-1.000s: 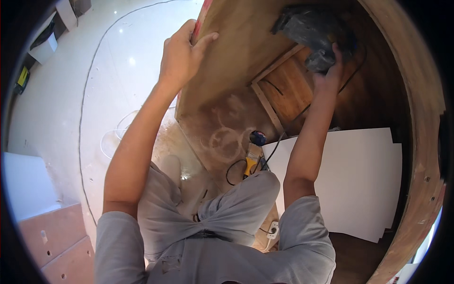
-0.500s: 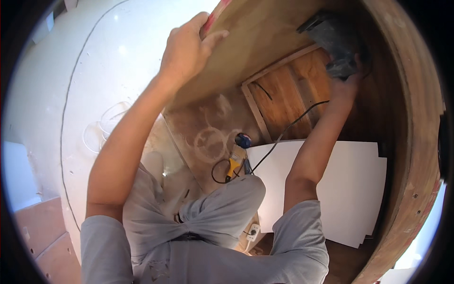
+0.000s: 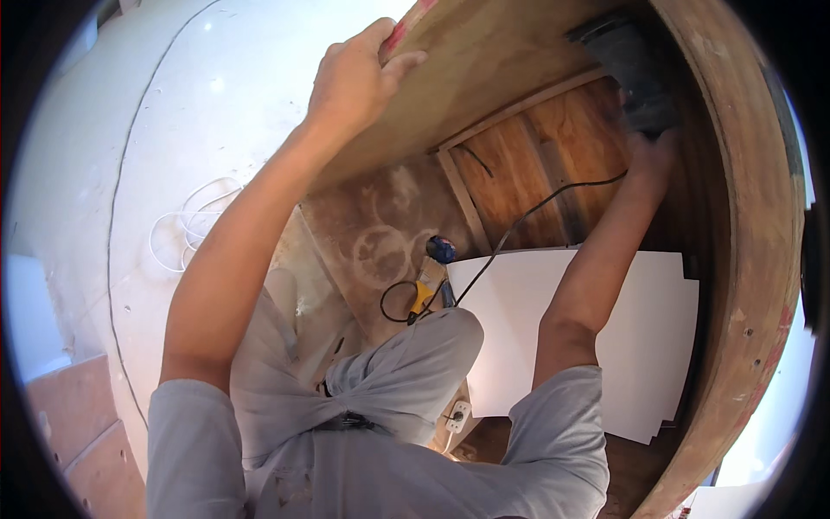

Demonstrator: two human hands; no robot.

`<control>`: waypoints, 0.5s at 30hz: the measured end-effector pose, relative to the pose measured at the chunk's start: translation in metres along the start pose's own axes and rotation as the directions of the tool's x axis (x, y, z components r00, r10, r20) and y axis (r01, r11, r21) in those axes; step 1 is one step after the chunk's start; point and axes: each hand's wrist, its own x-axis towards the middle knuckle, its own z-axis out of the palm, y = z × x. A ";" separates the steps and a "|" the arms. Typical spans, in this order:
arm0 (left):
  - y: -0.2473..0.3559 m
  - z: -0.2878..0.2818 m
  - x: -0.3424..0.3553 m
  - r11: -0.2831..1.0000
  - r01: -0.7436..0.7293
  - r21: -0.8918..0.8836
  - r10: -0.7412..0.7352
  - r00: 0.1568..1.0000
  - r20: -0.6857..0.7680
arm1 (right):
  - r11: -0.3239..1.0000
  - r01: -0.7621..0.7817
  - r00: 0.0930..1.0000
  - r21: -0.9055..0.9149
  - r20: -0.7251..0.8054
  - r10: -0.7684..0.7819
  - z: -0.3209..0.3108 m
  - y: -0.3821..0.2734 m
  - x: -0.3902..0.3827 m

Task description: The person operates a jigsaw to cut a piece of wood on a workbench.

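My left hand (image 3: 354, 82) grips the red-marked edge of a wooden panel (image 3: 475, 56), fingers curled over it at the top. Deep inside the wooden box, my right hand (image 3: 648, 151) is closed on the lower end of a dark power tool (image 3: 635, 82), which sits in shadow near the panel's inner face at the upper right; its far side is hidden. A black cord (image 3: 553, 195) runs down from near that tool to my knee.
White sheets (image 3: 644, 337) lie in the box beside my right arm. Near my knee are a yellow-handled brush (image 3: 423, 296), a blue round object (image 3: 441, 249) and a power strip (image 3: 458, 417). A white cable (image 3: 164, 246) lies coiled on the floor at left. A wooden rim (image 3: 735, 259) curves at right.
My right hand and the dark tool have moved right and deeper into the shadow along the box wall. My left hand still holds the panel edge; the whole view has shifted somewhat.
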 end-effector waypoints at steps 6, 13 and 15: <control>0.003 -0.002 -0.001 0.998 -0.054 0.022 0.055 0.998 -0.029 | 0.997 0.054 0.998 0.055 0.017 -0.055 0.035 -0.004 -0.037; 0.005 -0.005 0.000 1.000 -0.010 0.009 0.010 1.000 0.000 | 0.997 0.075 0.995 0.027 0.064 -0.076 0.051 -0.014 -0.047; 0.006 -0.006 -0.001 1.000 -0.003 0.021 0.003 1.000 0.008 | 0.998 0.055 0.997 0.023 0.049 -0.056 0.046 -0.017 -0.036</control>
